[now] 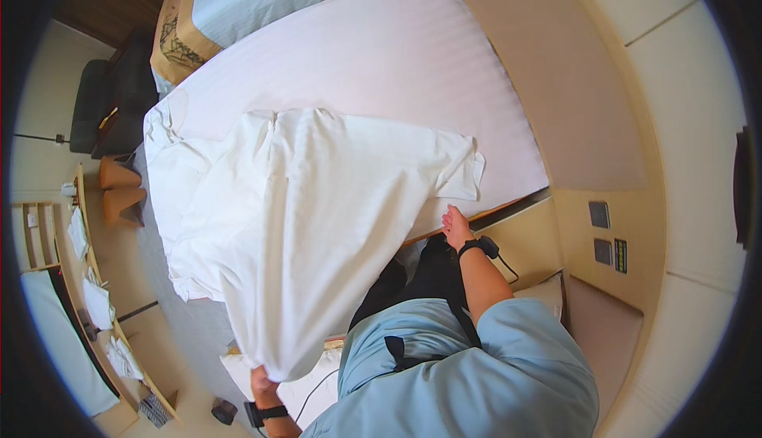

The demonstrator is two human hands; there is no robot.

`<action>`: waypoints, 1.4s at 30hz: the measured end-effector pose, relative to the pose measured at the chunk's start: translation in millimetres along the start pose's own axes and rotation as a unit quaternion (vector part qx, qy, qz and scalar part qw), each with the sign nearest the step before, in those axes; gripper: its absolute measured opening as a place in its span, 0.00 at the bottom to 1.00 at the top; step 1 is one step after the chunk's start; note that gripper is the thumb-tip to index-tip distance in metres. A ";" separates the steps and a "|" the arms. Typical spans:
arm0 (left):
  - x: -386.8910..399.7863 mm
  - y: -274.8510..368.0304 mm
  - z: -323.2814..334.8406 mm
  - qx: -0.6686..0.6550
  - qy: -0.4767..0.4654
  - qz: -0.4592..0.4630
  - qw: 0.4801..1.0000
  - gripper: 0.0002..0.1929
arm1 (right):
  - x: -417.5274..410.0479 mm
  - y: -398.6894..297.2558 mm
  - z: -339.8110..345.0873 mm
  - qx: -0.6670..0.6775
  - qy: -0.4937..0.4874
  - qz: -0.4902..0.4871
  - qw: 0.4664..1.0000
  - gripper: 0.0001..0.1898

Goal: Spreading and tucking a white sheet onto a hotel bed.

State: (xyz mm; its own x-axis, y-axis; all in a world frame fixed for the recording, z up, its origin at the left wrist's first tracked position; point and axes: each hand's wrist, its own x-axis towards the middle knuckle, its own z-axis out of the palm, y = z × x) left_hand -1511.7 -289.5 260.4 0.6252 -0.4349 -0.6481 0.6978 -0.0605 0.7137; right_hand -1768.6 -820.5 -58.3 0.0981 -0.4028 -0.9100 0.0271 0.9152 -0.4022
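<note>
A large white bed sheet (333,182) lies rumpled over the near and left part of the bed. One edge of it is drawn off the bed towards me, where my left hand (263,381) grips it low at the bottom of the view. Beneath it, the mattress (381,51) shows a pale, faintly striped surface. My right hand (456,226) is beside the near edge of the mattress, just below the sheet's right corner. Its fingers are loosely bent and nothing shows in them. Both wrists wear black bands with small devices.
Another bed (268,3) with a pale blue cover stands beyond. A padded headboard (571,68) runs along the right. Orange chairs (122,200), a dark armchair (92,104) and a shelf (89,247) with folded white cloths line the left. Behind my left hand is another white bed surface (238,372).
</note>
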 end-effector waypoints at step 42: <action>156.8 -87.2 392.4 -0.170 -0.069 -0.123 0.975 0.30 | -50.3 -92.2 8.2 -0.451 -0.331 0.138 0.817 0.34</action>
State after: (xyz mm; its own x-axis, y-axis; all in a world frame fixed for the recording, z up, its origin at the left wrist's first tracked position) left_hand -1611.7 -705.0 200.8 0.3873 -0.5622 -0.7307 0.9111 0.1123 0.3965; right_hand -1767.8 -884.5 25.4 0.5012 0.1867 -0.8449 -0.8021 0.4667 -0.3727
